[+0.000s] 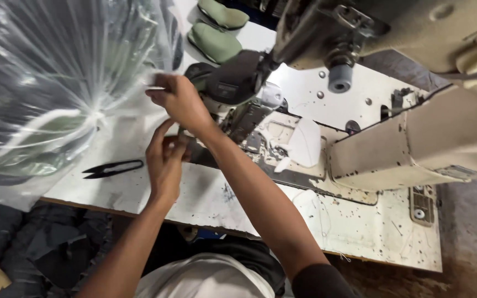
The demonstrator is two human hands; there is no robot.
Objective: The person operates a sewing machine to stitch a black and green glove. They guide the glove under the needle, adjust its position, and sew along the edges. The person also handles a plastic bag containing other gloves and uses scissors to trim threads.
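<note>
A dark grey and green shoe upper sits on the post of a beige sewing machine. My right hand reaches across from the right and pinches the upper's left edge, with a thin white strip showing at its fingertips. Just below it, my left hand has its fingers curled and pinched together against the machine's base. I cannot make out anything between those fingers.
A large clear plastic bag of green pieces fills the left. Black thread snips lie on the white table left of my left hand. Two green shoe pieces lie at the far edge. The machine head overhangs the top right.
</note>
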